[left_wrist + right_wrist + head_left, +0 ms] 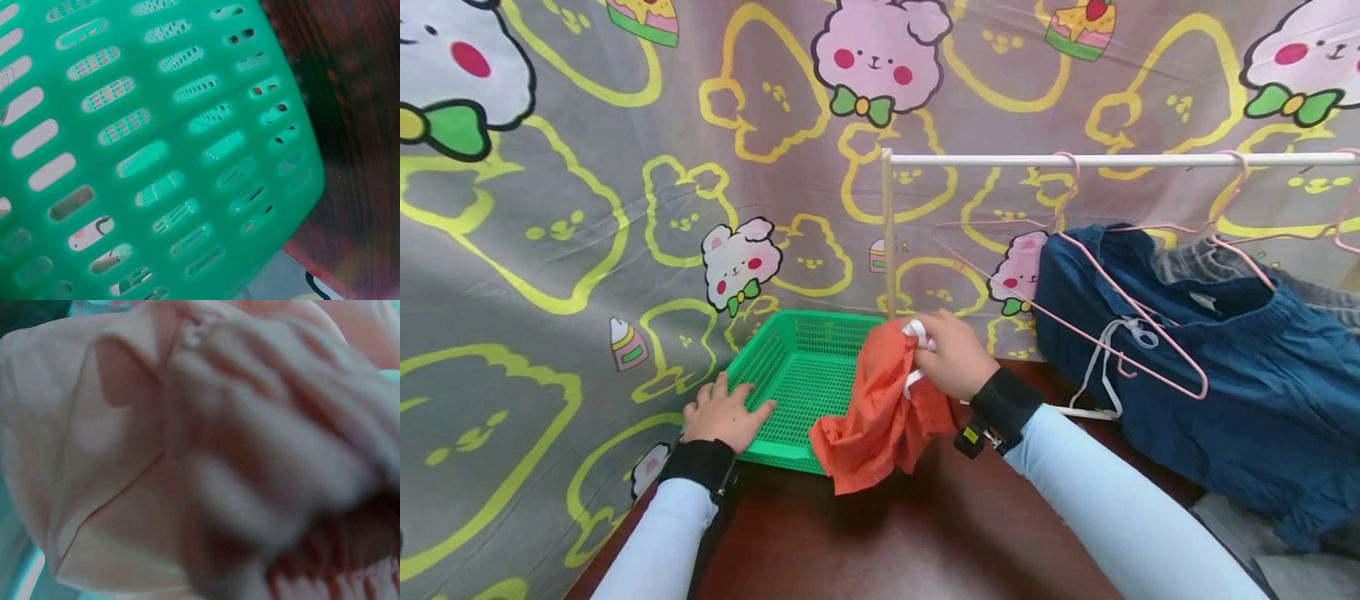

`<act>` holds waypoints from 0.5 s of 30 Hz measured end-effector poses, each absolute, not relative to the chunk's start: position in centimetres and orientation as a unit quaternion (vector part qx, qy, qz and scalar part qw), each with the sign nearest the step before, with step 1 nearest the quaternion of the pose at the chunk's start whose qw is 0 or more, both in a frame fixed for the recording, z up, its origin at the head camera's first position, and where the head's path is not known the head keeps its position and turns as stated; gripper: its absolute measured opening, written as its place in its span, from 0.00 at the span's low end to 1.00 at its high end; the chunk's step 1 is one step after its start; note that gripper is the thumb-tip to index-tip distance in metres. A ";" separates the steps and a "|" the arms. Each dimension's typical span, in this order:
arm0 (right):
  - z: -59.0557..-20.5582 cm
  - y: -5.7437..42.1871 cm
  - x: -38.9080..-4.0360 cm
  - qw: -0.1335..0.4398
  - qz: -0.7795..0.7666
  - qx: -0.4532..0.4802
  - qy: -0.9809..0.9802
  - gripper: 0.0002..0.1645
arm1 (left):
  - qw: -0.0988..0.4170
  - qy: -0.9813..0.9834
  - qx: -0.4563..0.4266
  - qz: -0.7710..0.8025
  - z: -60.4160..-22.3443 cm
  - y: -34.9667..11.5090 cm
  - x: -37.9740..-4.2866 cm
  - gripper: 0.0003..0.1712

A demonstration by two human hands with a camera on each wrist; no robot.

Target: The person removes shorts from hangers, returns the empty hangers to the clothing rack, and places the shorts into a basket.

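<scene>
A pair of orange shorts (880, 400) with a white drawstring hangs bunched from my right hand (953, 354), which grips it near the waist. The shorts overlap the right side of a green slotted plastic basket (841, 317) in the head view. Pale folds of the shorts (119, 487) and a gathered edge fill the right wrist view, blurred up close. My left hand (722, 417) lies at the basket's near left rim, fingers spread. Only the slotted wall of the basket (156, 150) and the table show in the left wrist view; the left hand is hidden there.
To the right stands a rack with a white rail (985, 161) and pink hangers (1120, 287). Blue shorts (1210, 375) with a white drawstring hang there, a grey garment (1206, 265) behind them. A patterned curtain (820, 200) backs the dark wooden table (880, 558).
</scene>
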State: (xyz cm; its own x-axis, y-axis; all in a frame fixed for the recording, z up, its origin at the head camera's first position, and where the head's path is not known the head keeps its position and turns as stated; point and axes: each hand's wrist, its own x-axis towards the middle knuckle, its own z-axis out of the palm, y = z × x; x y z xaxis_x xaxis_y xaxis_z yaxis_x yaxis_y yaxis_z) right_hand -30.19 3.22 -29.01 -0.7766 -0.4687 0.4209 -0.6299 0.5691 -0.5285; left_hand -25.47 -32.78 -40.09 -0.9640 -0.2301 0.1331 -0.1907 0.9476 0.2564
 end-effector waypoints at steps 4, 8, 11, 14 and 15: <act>-27.1 2.1 -30.1 0.116 0.346 0.313 -0.877 0.19 | 0.082 -0.983 0.110 -0.119 -39.9 -32.7 -25.5 0.44; -25.5 0.9 -30.2 0.132 0.339 0.316 -0.876 0.18 | 0.083 -0.983 0.114 -0.117 -39.9 -32.5 -25.6 0.44; -24.6 -0.1 -30.3 0.149 0.332 0.314 -0.877 0.17 | 0.080 -0.982 0.118 -0.120 -40.0 -32.4 -25.7 0.44; -23.8 -1.1 -30.3 0.160 0.330 0.315 -0.875 0.17 | 0.075 -0.982 0.121 -0.123 -40.1 -32.4 -25.7 0.45; -23.5 -1.4 -30.3 0.161 0.332 0.317 -0.873 0.17 | 0.073 -0.982 0.121 -0.124 -40.2 -32.4 -25.7 0.45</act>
